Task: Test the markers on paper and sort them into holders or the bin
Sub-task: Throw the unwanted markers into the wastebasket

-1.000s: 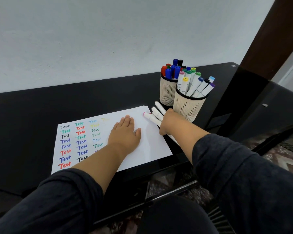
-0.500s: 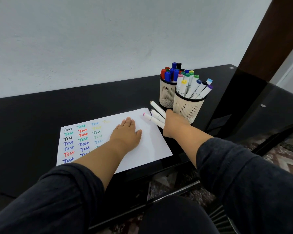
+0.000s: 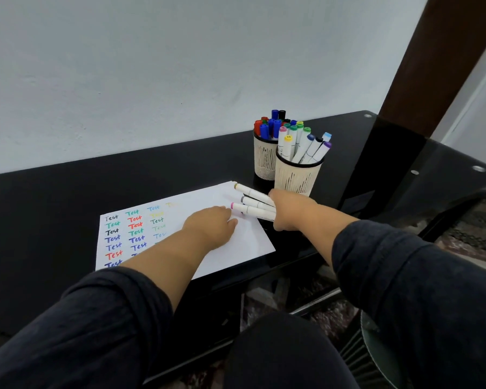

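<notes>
A white paper sheet (image 3: 237,244) lies on the black table, with rows of coloured "Test" words on its left half. My left hand (image 3: 211,224) rests flat on the sheet. Three white markers (image 3: 254,210) fan out over the sheet's far right corner, their pink, grey and olive ends pointing left. My right hand (image 3: 291,207) lies over their near ends and grips them; its fingers are hidden from me. Just behind it stand two cream mesh holders: the front holder (image 3: 295,176) has white-barrelled markers, the back holder (image 3: 264,161) has dark-capped ones.
The glossy black table (image 3: 54,206) runs along a pale wall. Its right end carries a glass top with metal studs (image 3: 414,172). A dark wooden post (image 3: 438,51) rises at the right. Below at the right, a round greenish bin (image 3: 376,349) stands on a patterned floor.
The view has tilted, so everything sits lower in frame. The three markers have shifted slightly under my right hand. My left hand has stayed flat on the paper.
</notes>
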Available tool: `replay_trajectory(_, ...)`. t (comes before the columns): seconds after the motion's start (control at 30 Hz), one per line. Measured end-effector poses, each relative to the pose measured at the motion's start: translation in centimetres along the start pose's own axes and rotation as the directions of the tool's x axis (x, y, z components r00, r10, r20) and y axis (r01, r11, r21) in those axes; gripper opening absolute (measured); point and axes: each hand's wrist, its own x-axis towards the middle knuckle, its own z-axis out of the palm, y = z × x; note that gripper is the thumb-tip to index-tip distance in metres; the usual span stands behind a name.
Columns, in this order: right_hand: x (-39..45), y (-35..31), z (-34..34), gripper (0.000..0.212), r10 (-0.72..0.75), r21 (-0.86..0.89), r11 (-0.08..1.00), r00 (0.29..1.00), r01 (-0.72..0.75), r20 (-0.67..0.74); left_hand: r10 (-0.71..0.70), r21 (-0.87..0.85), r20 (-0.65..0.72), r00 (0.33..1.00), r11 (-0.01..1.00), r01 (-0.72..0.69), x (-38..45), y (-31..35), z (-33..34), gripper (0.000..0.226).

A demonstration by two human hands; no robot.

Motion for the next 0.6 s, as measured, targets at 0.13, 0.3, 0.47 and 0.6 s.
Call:
replay_trajectory(0.13,-1.6,1.5,-0.3,0.046,0.012,0.045,0.999,0.999,-0.014,0.048,0.072,0.026,0.031,0.997,0.997,-0.073,-0.8,2.0,-0.5,0.043)
replay_trajectory(0.3,-4.0,4.9,-0.4,0.050,0.047,0.055,0.997,0.997,-0.050,0.053,0.212,0.038,0.081,0.974,0.976,-0.216,-1.9,5.9,-0.5,0.042)
replay_trajectory(0.47,-7.1,9.9,-0.4,0.046,0.125,0.067,0.990,0.991,-0.127,0.039,0.344,0.027,0.124,0.931,0.936,-0.350,-3.2,11.2,0.0,0.045)
replay_trajectory(0.6,-10.1,13.9,-0.1,0.040,0.183,0.051,0.981,0.982,-0.185,0.042,0.463,0.032,0.180,0.868,0.879,-0.476,-3.8,16.0,1.2,0.044)
